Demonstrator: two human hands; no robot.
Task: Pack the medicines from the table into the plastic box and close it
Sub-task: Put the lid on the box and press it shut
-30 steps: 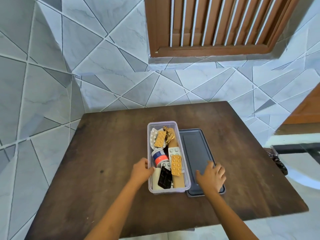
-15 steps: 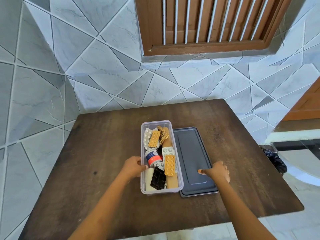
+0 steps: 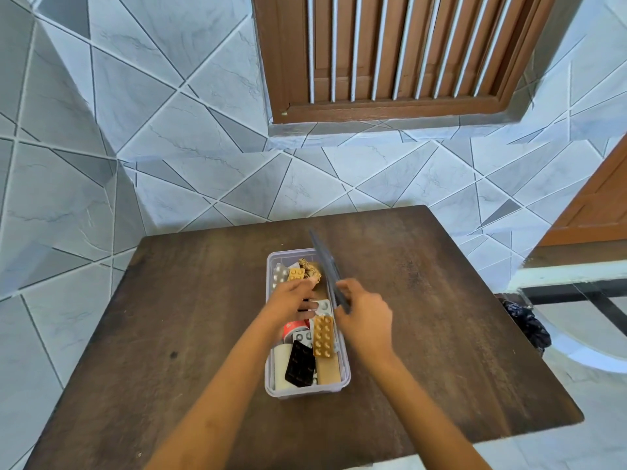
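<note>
A clear plastic box [image 3: 307, 391] stands on the dark wooden table [image 3: 441, 334], filled with medicines: an orange blister strip [image 3: 323, 336], a black strip [image 3: 300, 363], a red-and-white bottle [image 3: 296, 329], silver strips and gold foil [image 3: 310, 269]. My right hand [image 3: 364, 315] grips the grey lid [image 3: 327, 268], which stands on edge, tilted over the box's right rim. My left hand [image 3: 291, 300] hovers over the middle of the box with its fingers spread, holding nothing.
The table stands against a grey tiled wall below a brown slatted window [image 3: 390, 52]. A black bag [image 3: 526, 325] lies on the floor to the right, by a white frame [image 3: 570, 276] and a wooden door [image 3: 597, 205].
My right hand has lifted the lid off the table and tipped it up on edge over the box. My left hand has moved from the box's left wall to above its contents.
</note>
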